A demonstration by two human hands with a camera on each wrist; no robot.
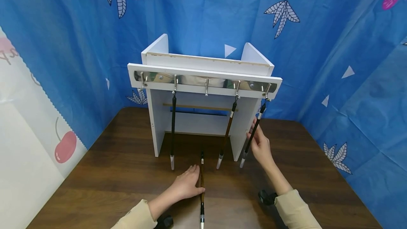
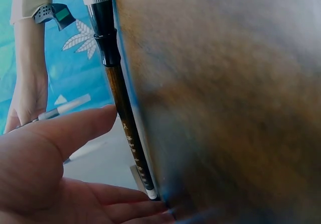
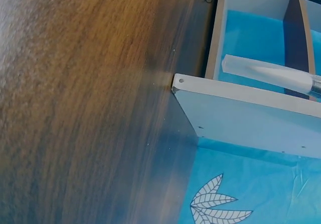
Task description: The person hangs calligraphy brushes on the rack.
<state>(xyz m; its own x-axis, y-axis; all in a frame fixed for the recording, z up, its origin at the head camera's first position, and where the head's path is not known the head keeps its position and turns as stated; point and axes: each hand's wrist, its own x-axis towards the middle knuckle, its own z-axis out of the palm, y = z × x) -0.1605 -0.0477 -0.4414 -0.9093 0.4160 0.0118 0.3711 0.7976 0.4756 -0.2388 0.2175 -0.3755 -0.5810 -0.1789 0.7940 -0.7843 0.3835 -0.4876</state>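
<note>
A brown-shafted writing brush (image 1: 202,209) lies lengthwise on the table, its capped tip toward the near edge. My left hand (image 1: 187,183) rests beside it with fingers extended. In the left wrist view, the thumb touches the shaft of the same brush (image 2: 125,116), and the fingertips are at its far end. My right hand (image 1: 262,147) is at the rightmost hanging brush (image 1: 252,133), fingers loosely bent behind its dark shaft, which overlaps them. Two more brushes, a black one (image 1: 173,126) and a brown one (image 1: 228,126), hang by loops from hooks.
A white rack (image 1: 155,123) stands on the wooden table (image 1: 105,165), with a metal hook strip (image 1: 193,79) along its front board. The leftmost hook (image 1: 142,80) and middle hook (image 1: 207,86) carry no brush. Blue patterned curtain (image 1: 203,17) lies behind and at the right.
</note>
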